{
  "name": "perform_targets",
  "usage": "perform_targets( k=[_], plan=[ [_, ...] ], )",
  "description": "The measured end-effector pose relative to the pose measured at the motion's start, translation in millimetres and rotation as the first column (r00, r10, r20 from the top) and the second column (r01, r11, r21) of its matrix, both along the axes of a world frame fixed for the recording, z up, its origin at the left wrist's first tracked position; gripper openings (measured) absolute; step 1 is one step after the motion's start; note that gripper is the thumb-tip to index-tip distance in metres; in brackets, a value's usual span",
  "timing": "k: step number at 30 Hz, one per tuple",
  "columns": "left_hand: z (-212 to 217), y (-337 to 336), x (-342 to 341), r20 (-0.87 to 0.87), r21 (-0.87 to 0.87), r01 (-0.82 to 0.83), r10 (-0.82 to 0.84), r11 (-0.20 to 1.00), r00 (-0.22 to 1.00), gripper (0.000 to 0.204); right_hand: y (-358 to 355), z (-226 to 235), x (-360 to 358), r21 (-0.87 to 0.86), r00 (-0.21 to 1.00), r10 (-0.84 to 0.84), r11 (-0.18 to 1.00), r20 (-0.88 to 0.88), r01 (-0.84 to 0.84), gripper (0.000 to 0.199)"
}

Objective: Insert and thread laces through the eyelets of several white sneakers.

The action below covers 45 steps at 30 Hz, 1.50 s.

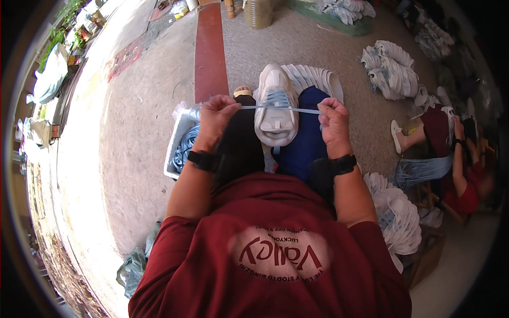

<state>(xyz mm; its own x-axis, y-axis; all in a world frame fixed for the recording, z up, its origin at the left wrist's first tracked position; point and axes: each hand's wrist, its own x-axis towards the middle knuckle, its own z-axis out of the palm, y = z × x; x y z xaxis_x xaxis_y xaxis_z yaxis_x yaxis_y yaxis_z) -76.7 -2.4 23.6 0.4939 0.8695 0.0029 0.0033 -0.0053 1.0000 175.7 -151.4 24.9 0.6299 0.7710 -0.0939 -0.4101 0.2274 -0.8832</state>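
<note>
A white sneaker [277, 124] rests between my knees, its toe pointing away from me. Light blue lace [277, 98] crosses its lower eyelets, and the two loose ends stretch out sideways in a taut line over the tongue. My left hand [218, 114] pinches one end of the lace at the shoe's left. At the right, my right hand [334, 119] pinches the other end between thumb and fingers. Under the shoe lies a blue cloth [299, 153] across my right leg.
By my left leg stands a white box [172, 153] of blue laces. A row of white shoes [318, 79] lies just beyond the sneaker. More shoe piles [389, 69] are on the floor at right, where a co-worker [461, 164] sits near hanging blue laces [423, 170].
</note>
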Motion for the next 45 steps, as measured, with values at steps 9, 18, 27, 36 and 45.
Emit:
perform_targets(
  k=[9, 18, 27, 36, 45],
  plan=[
    [15.5, -14.9, -24.1, -0.401, 0.442, 0.237, -0.046, 0.865, 0.915, 0.006, -44.3, 8.9, 24.6, -0.323, 0.747, 0.196, 0.946, 0.635, 0.026, 0.011],
    [16.9, -7.8, -35.7, -0.390, 0.517, 0.190, 0.032, 0.835, 0.920, 0.007, -52.3, 62.5, 10.7, -0.213, -0.268, 0.242, 0.968, 0.932, 0.134, 0.014],
    [-59.2, 46.7, -139.5, -0.236, 0.135, -0.020, 0.052, 0.991, 0.970, 0.002, -118.9, -13.2, 93.3, -0.400, 0.273, 0.336, 0.888, 0.901, 0.227, 0.010],
    [-106.4, 26.6, -225.1, -0.400, -0.097, -0.161, 0.110, 0.982, 0.910, 0.004, -221.5, -75.9, 127.6, -0.626, 0.649, 0.330, 0.722, 0.685, 0.294, 0.012],
    [-149.8, 13.6, -230.1, -0.615, -0.091, -0.122, 0.041, 0.988, 0.787, 0.012, -248.7, -118.2, 123.5, -0.615, 0.447, 0.462, 0.729, 0.766, 0.301, 0.010]
  ],
)
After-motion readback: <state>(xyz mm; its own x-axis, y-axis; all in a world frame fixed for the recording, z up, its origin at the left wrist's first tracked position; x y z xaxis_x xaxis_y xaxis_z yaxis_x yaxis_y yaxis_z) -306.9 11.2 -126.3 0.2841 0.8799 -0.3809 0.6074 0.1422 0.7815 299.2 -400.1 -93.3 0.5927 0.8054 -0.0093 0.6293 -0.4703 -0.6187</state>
